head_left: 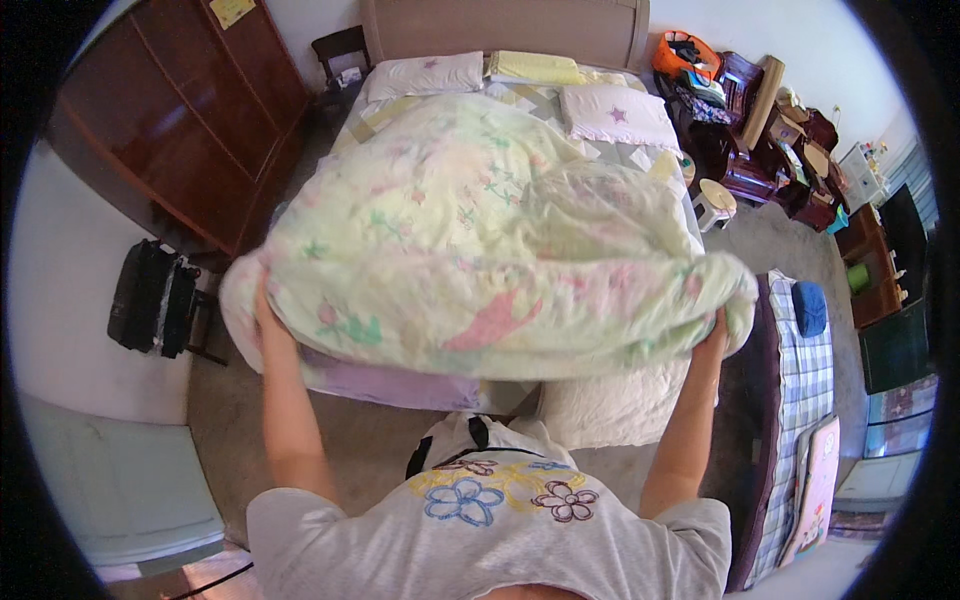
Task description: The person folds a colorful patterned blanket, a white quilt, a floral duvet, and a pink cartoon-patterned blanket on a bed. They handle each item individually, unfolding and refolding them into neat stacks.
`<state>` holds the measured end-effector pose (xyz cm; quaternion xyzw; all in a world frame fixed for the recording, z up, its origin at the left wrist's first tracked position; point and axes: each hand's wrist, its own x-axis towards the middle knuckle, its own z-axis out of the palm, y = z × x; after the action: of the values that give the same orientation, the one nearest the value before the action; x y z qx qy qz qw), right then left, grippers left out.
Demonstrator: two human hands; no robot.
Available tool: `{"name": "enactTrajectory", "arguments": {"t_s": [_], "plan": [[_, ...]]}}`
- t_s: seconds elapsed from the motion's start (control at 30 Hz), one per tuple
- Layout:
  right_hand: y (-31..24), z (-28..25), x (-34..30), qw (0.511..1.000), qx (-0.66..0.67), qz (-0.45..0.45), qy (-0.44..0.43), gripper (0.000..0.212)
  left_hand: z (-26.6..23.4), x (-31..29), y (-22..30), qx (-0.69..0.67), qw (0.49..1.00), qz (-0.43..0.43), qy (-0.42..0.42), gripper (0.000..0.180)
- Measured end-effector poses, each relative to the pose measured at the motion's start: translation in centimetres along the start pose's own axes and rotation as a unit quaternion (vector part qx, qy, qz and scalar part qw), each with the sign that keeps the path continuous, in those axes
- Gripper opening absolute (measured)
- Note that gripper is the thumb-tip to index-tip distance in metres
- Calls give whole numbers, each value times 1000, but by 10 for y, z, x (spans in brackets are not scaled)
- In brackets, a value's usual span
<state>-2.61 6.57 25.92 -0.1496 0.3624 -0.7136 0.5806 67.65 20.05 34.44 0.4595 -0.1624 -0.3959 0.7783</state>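
Note:
A pale green floral quilt (430,215) spreads over the bed, its near edge lifted in a long, slightly blurred fold. At the left end of that fold, my left hand (264,305) grips the quilt, its fingers mostly covered by the fabric. My right hand (716,330) is closed on the right end, also partly hidden. Both arms reach wide apart and forward. Beneath the raised edge hang a lilac cloth (395,385) and a cream quilted cover (610,408) at the foot of the bed.
Two white pillows (428,77) (618,114) and a yellow pillow (533,67) lie near the headboard (505,28). A brown wardrobe (180,110) stands left. On the right are a small stool (714,200), a cluttered wooden chair (745,165) and a checked daybed (800,370).

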Motion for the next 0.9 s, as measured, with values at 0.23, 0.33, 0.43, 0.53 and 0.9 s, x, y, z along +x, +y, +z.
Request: {"name": "enactTrajectory", "arguments": {"t_s": [0.23, 0.33, 0.43, 0.53, 0.9], "plan": [[52, -136, -79, 948, -4, 202, 247, 41, -105, -16, -125, 79, 963, -255, -32, 43], [52, -184, -92, 946, -68, 110, 297, 40, -125, -11, -147, 60, 937, -319, 127, 45], [55, -131, -89, 920, -166, 16, 355, 43, -145, -1, -140, 66, 955, -137, 256, 55], [26, -116, -92, 947, -96, -54, 302, 63, -71, 6, -122, 165, 921, -134, 327, 73], [107, -270, -268, 853, 54, 163, 493, 49, -276, -69, -143, 40, 938, -281, 198, 49]]}}
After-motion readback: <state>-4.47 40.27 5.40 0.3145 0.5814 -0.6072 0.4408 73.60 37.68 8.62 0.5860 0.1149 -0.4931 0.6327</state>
